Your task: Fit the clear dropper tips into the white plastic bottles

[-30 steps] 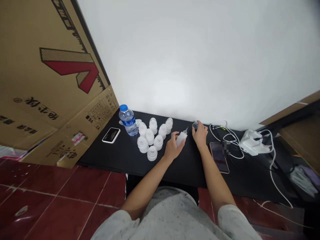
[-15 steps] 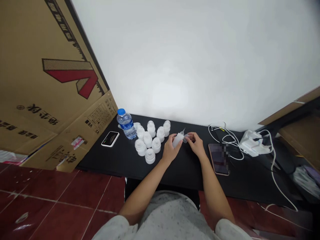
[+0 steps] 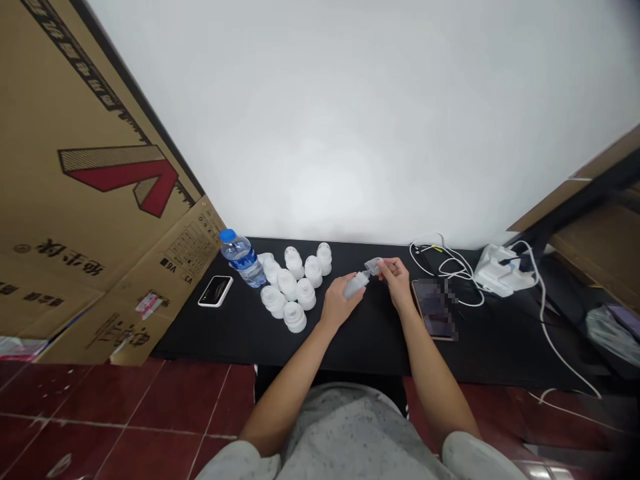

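My left hand (image 3: 339, 301) is closed around a small translucent white bottle (image 3: 354, 287), tilted with its neck toward the right. My right hand (image 3: 396, 275) pinches a clear plastic cap (image 3: 373, 266) at the bottle's tip. Whether cap and tip touch I cannot tell. Left of my hands, several white plastic bottles (image 3: 287, 283) with rounded clear tops stand in a loose cluster on the black table (image 3: 240, 340). The nearest of them, a short white one (image 3: 295, 317), stands at the front of the cluster.
A water bottle (image 3: 243, 259) with a blue cap stands left of the cluster, near a white device (image 3: 215, 291) with a dark screen. At right lie a phone (image 3: 434, 310), white cables (image 3: 450, 267) and a white power adapter (image 3: 503, 270). A large cardboard box (image 3: 100, 253) borders the left side.
The clear cap now tilts up over the bottle's tip, with my right hand slightly raised. My left hand has tipped the bottle more to the right. The camera view has shifted slightly.
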### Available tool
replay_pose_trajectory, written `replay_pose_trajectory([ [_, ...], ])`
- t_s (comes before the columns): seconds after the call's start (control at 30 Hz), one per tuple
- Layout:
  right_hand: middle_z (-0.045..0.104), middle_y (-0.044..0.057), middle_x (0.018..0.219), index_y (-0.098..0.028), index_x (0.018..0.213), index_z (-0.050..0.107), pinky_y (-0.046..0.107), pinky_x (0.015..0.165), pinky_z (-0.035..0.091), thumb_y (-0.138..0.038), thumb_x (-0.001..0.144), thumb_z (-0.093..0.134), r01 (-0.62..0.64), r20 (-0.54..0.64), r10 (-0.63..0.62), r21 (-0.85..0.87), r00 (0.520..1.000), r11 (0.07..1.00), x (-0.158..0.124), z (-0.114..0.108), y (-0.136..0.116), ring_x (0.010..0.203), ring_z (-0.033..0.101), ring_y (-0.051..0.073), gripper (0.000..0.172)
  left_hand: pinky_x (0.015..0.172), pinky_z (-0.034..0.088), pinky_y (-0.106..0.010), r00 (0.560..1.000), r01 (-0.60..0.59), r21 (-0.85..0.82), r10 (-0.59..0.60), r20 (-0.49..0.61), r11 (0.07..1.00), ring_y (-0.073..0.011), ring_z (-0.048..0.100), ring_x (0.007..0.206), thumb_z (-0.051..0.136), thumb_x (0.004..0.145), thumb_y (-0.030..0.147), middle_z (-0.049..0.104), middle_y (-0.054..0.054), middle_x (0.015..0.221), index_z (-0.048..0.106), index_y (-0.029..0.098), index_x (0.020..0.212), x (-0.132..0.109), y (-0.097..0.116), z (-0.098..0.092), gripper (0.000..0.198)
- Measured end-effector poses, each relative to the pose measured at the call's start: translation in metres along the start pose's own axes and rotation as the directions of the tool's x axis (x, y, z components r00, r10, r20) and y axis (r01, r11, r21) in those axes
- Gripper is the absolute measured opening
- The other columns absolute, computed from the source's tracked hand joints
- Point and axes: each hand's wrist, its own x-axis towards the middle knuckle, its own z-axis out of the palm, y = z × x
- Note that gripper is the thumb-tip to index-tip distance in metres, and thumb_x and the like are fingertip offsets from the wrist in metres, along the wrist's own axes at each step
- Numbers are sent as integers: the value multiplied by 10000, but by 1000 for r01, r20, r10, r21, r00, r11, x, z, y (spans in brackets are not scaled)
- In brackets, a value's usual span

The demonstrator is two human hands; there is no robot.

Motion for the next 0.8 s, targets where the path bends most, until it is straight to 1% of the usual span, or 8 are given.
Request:
replay_pose_trajectory([
  [0.17, 788, 39, 907, -242, 954, 669, 285, 567, 474, -597, 809, 901, -14, 119, 19, -39, 993, 999, -4, 5, -2, 679, 650, 174, 448, 1044, 620, -441, 999, 23, 30, -22, -28, 999, -267, 757, 1135, 817, 916, 332, 787, -74, 1230, 709, 265, 1288, 0, 0, 1, 393],
  [0.27, 764, 33, 860, -242, 950, 698, 292, 582, 483, -610, 844, 867, -5, 168, 17, -73, 986, 997, -5, 5, -4, 694, 645, 181, 419, 1036, 620, -432, 999, 40, 21, -39, -32, 999, -265, 757, 1121, 823, 908, 329, 785, -73, 1214, 708, 264, 1269, 0, -1, 1, 384],
  [0.43, 760, 53, 904, -239, 942, 743, 308, 604, 503, -661, 885, 791, 6, 181, 19, -136, 983, 991, -6, 3, -10, 728, 640, 197, 429, 1015, 618, -435, 998, 62, 3, -62, -24, 998, -270, 753, 1108, 810, 919, 357, 780, -71, 1208, 706, 270, 1266, 0, -1, 1, 373],
  [0.47, 753, 50, 880, -237, 933, 743, 312, 610, 507, -667, 886, 785, 4, 186, 24, -151, 982, 988, -6, 3, -11, 715, 633, 197, 434, 1014, 618, -440, 998, 59, 5, -59, -23, 998, -272, 751, 1107, 810, 918, 360, 780, -72, 1205, 708, 269, 1265, 0, -1, 1, 373],
  [0.53, 716, 27, 791, -237, 870, 718, 315, 621, 511, -678, 883, 779, 10, 191, 24, -175, 981, 985, -6, 3, -12, 671, 608, 190, 445, 1016, 614, -445, 998, 55, 14, -55, -17, 998, -273, 750, 1101, 809, 918, 356, 780, -71, 1199, 712, 267, 1261, -1, 0, 1, 367],
  [0.6, 684, 11, 742, -241, 803, 668, 312, 622, 506, -693, 877, 775, 19, 193, 18, -193, 981, 981, -7, 3, -12, 642, 584, 182, 470, 1022, 609, -447, 998, 57, 20, -57, -8, 998, -271, 748, 1100, 803, 923, 352, 779, -70, 1195, 712, 265, 1257, -1, 1, 1, 356],
  [0.67, 680, 9, 747, -244, 780, 632, 306, 617, 494, -708, 873, 769, 16, 195, 25, -203, 980, 979, -8, 3, -11, 637, 575, 179, 492, 1025, 606, -451, 998, 65, 23, -65, -2, 998, -273, 745, 1106, 798, 927, 356, 776, -73, 1193, 708, 260, 1251, -1, 2, 0, 350],
  [0.8, 703, 15, 792, -244, 789, 613, 303, 613, 472, -703, 862, 787, -19, 225, 62, -186, 972, 982, -9, 4, -11, 633, 568, 175, 496, 1021, 604, -457, 997, 71, 32, -71, -14, 997, -279, 744, 1098, 802, 922, 365, 775, -80, 1177, 701, 245, 1230, -1, 1, 0, 346],
])
